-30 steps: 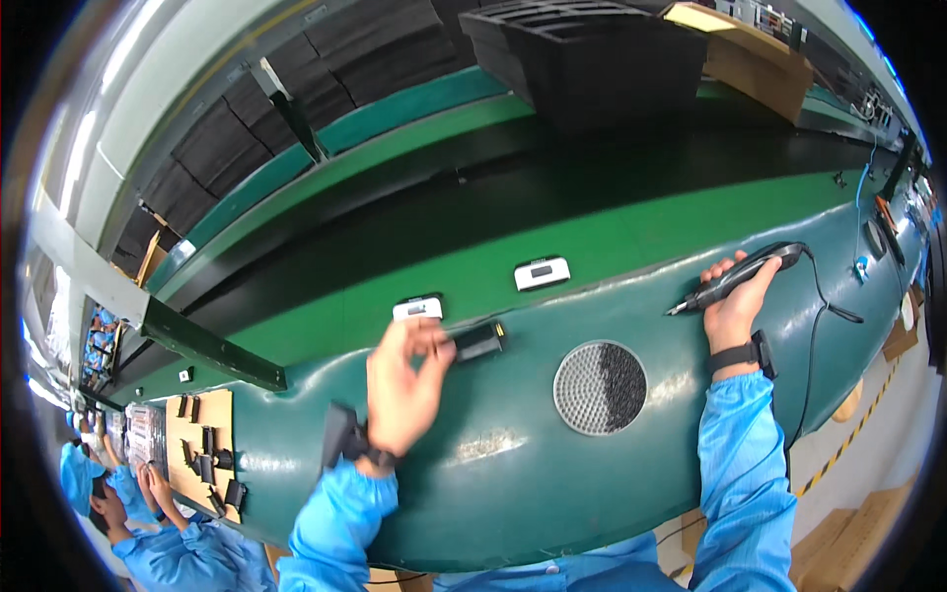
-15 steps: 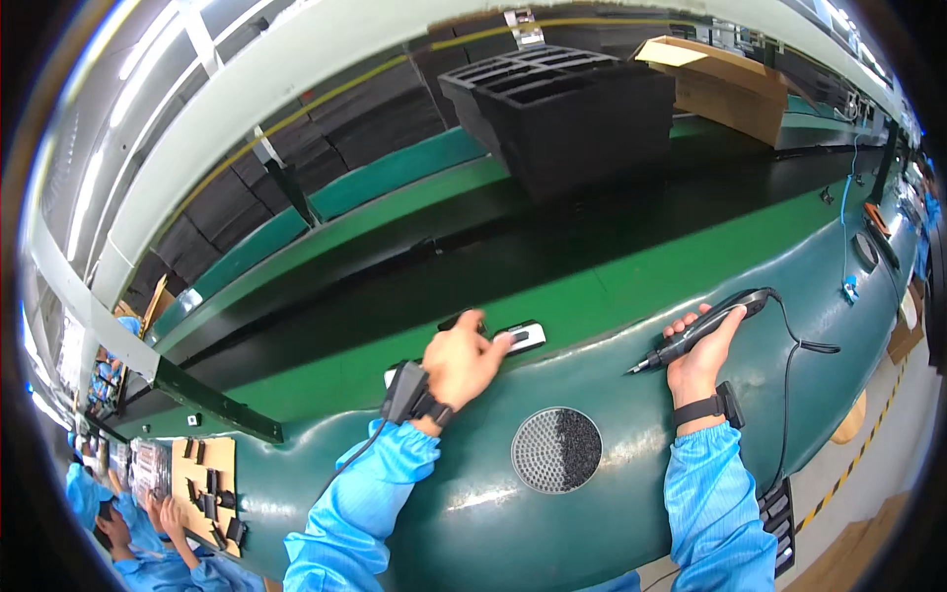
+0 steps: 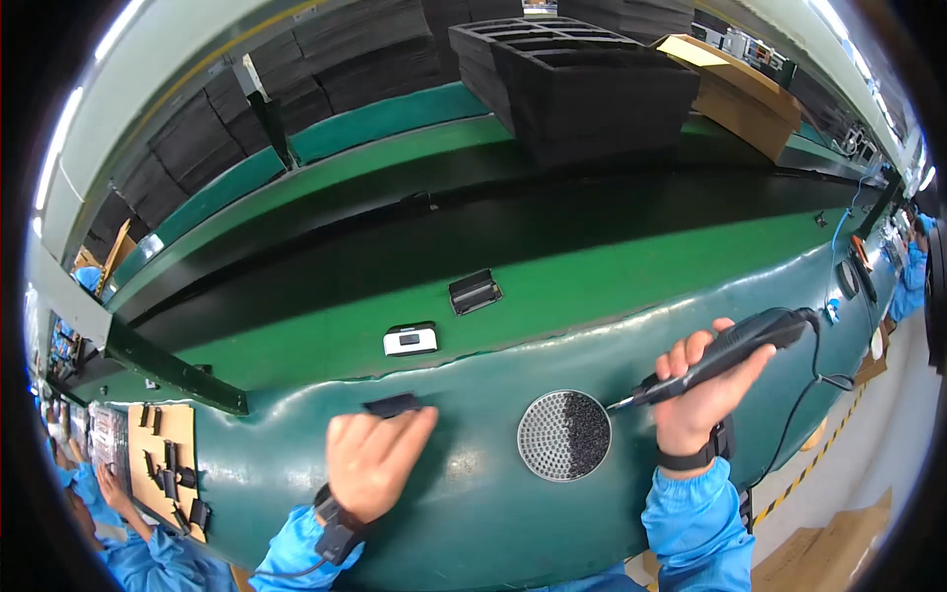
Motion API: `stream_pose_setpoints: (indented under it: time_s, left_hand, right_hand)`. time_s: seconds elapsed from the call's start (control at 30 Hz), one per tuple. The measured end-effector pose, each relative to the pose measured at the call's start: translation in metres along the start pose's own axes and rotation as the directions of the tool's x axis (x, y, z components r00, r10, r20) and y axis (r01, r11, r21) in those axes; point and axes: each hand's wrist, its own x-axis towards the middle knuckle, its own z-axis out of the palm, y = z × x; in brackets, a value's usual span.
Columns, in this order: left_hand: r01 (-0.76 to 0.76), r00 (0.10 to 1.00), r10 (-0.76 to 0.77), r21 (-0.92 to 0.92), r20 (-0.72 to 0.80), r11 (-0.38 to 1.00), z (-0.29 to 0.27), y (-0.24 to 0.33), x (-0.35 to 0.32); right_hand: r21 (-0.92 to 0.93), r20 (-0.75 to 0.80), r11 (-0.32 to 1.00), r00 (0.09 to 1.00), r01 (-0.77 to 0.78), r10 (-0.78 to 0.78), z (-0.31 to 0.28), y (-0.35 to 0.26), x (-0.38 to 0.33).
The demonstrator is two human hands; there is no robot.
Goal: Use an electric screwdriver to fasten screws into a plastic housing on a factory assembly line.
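Observation:
My left hand (image 3: 372, 462) rests on the green bench, fingertips touching a small flat black part (image 3: 392, 405) that lies in front of it. My right hand (image 3: 702, 385) is closed around a black corded electric screwdriver (image 3: 725, 353), its tip pointing left toward a round dish of small dark screws (image 3: 564, 435). Beyond the left hand, on the green strip, lie a small white-and-black device (image 3: 410, 339) and a black cover piece (image 3: 474, 291).
A black conveyor belt (image 3: 592, 222) runs across behind the green strip. Stacked black foam trays (image 3: 592, 79) and a cardboard box (image 3: 750, 94) stand at the back. Another person's hand (image 3: 109, 483) works at a board of black parts (image 3: 163, 464) at the left.
My left hand has drawn back from the green strip toward me and now lies by the black part on the bench. The right hand with the screwdriver has stayed beside the screw dish.

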Motion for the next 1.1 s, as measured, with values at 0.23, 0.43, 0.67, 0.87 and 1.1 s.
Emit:
stream_pose_setpoints:
  time_s: [0.23, 0.43, 0.67, 0.87, 1.1]
  left_hand:
    - [0.265, 0.953, -0.269, 0.047, 0.141, 0.963, -0.002, -0.030, -0.073]
    - [0.297, 0.947, -0.275, -0.124, 0.168, 0.947, -0.018, -0.027, -0.043]
    - [0.547, 0.819, -0.488, -0.155, 0.301, 0.823, 0.064, -0.068, 0.051]
    - [0.717, 0.695, -0.546, -0.398, 0.468, 0.571, 0.091, -0.085, 0.063]
    - [0.151, 0.985, -0.113, -0.326, 0.133, 0.933, 0.001, -0.022, 0.048]
  right_hand:
    - [-0.045, 0.511, 0.998, 0.859, 0.054, -0.024, 0.002, 0.035, -0.067]
    - [-0.099, 0.625, 0.991, 0.780, 0.090, -0.008, -0.010, 0.053, -0.073]
    - [-0.121, 0.596, 0.991, 0.802, 0.055, 0.029, -0.012, 0.052, -0.070]
    - [-0.145, 0.675, 0.983, 0.737, 0.113, 0.015, -0.008, 0.060, -0.072]
    - [-0.096, 0.568, 0.994, 0.823, 0.045, 0.017, -0.015, 0.053, -0.070]
